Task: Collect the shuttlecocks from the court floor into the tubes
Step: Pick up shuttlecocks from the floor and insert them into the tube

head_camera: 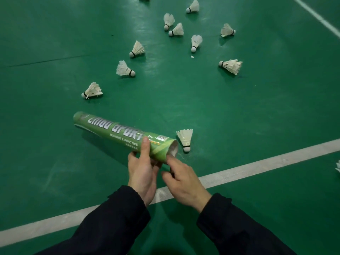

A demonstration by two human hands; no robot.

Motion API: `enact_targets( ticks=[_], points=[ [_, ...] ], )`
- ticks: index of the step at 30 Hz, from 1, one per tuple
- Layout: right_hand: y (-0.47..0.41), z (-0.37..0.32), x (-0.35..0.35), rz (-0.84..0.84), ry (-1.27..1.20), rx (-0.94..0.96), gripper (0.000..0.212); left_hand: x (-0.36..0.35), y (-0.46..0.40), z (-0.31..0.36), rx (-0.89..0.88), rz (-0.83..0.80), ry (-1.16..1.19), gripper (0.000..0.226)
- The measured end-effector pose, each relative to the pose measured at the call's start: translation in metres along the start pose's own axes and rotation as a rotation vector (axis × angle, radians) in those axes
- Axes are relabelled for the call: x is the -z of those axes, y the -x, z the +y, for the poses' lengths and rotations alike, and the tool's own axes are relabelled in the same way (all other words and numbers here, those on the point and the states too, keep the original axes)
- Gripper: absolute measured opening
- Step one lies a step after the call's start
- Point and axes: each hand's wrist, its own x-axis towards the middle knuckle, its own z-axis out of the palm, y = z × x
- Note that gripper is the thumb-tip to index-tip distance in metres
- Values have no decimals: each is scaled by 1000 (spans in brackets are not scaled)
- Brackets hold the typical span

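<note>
My left hand (142, 172) grips a green cardboard shuttlecock tube (117, 131) near its open end, which points right and toward me. My right hand (184, 179) sits just below that open mouth, fingers loosely curled, one fingertip touching the rim; I see nothing held in it. One white feather shuttlecock (185, 138) lies on the floor right beside the tube's mouth, cork toward me. Several more shuttlecocks lie scattered farther out, such as one at the left (92, 91) and one at the right (230, 65).
The green court floor (257, 111) carries a white line (257, 166) running diagonally under my hands and another at the far right (316, 15). Part of a shuttlecock (338, 166) shows at the right edge. Dark sleeves cover both forearms.
</note>
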Motion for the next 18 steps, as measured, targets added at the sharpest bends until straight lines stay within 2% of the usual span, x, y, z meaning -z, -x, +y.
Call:
enact_targets(
  ticks=[2, 5, 8, 10, 11, 12, 13, 15, 16, 18],
  points=[
    [-9, -2, 3, -40, 37, -90, 29, -3, 6, -6, -7, -27, -43, 80],
    [-11, -9, 9, -23, -104, -57, 32, -3, 3, -5, -17, -34, -79, 87],
    [-5, -11, 19, 242, -265, 50, 30, 4, -11, 2, -31, 5, -13, 83],
    [-19, 4, 30, 399, -139, 9, 36, 10, -17, 6, -40, 54, 11, 91],
    [-32, 17, 36, 393, 11, -52, 43, 13, -18, 6, -42, 72, 10, 95],
    [-46, 29, 43, 315, 208, -117, 53, 15, -17, 5, -42, 79, 6, 97],
    [-59, 40, 49, 195, 380, -168, 62, 16, -16, 5, -37, 77, 1, 97],
    [-79, 61, 57, -2, 574, -191, 71, 19, -15, 5, -22, 66, -9, 94],
    [-84, 69, 60, -48, 611, -212, 69, 19, -15, 6, -19, 61, -8, 94],
    [-81, 70, 66, -26, 535, -300, 51, 19, -17, 9, -28, 66, -1, 97]
  ],
)
